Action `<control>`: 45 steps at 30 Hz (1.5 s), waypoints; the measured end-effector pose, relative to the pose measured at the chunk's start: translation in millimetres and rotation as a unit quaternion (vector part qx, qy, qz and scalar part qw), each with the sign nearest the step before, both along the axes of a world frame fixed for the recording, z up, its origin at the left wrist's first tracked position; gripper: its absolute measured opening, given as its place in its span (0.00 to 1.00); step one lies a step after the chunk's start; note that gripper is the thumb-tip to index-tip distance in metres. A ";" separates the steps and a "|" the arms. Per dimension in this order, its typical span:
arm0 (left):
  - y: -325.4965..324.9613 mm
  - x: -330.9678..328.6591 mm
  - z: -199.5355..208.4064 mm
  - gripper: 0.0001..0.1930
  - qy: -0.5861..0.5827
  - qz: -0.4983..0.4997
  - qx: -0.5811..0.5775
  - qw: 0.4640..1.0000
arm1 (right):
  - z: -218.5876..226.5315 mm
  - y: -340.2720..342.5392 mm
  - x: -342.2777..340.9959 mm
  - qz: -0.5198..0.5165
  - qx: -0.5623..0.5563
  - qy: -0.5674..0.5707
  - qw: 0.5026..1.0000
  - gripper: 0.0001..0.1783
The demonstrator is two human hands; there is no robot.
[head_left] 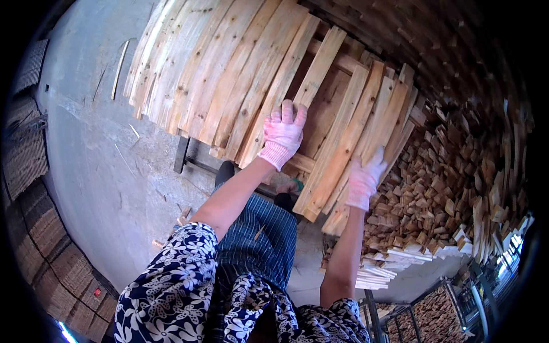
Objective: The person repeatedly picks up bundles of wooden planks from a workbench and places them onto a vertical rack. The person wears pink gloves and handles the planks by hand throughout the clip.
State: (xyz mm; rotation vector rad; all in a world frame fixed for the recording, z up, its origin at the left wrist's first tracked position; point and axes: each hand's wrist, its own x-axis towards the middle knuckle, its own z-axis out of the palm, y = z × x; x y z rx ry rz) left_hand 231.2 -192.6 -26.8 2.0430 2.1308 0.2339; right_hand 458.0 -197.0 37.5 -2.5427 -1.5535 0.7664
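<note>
Wooden planks (231,77) lie across wooden rails (302,163).

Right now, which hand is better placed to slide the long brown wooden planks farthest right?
Probably the right: the pink-gloved right hand is at those planks, while the pink-gloved left hand sits farther left.

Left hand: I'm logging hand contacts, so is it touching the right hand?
Apart. The head view shows wooden boards plainly visible between the left hand and the right hand.
</note>
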 end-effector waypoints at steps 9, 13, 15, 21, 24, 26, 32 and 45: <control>38.1 -38.1 22.1 0.29 -0.046 -0.064 -0.051 0.996 | -57.8 31.2 -93.7 0.053 0.146 0.149 0.977 0.43; 31.7 -85.9 14.6 0.29 -0.185 -0.169 -0.018 0.968 | -94.5 70.8 -160.7 0.013 0.146 0.148 0.978 0.38; 30.7 -98.5 9.2 0.28 -0.197 -0.169 -0.017 0.965 | -93.8 65.9 -187.3 -0.007 0.115 0.140 0.983 0.36; 34.1 -65.8 9.9 0.26 -0.291 -0.069 0.001 0.954 | -78.8 73.8 -154.4 0.075 0.070 0.148 0.984 0.34; 19.9 -14.9 28.9 0.29 -0.406 -0.011 -0.059 0.912 | -36.3 87.7 -75.8 0.255 0.114 0.023 0.960 0.20; 14.5 31.2 36.6 0.43 -0.370 0.061 -0.170 0.911 | -8.8 81.1 -24.0 0.133 0.107 -0.149 0.974 0.35; 38.9 134.7 52.2 0.65 -0.240 0.095 -0.384 0.887 | -43.1 40.0 64.9 -0.021 -0.067 -0.027 0.997 0.58; 20.5 77.4 -18.6 0.52 -0.554 0.129 -0.214 0.794 | -50.0 41.5 113.8 0.007 0.055 0.174 0.983 0.51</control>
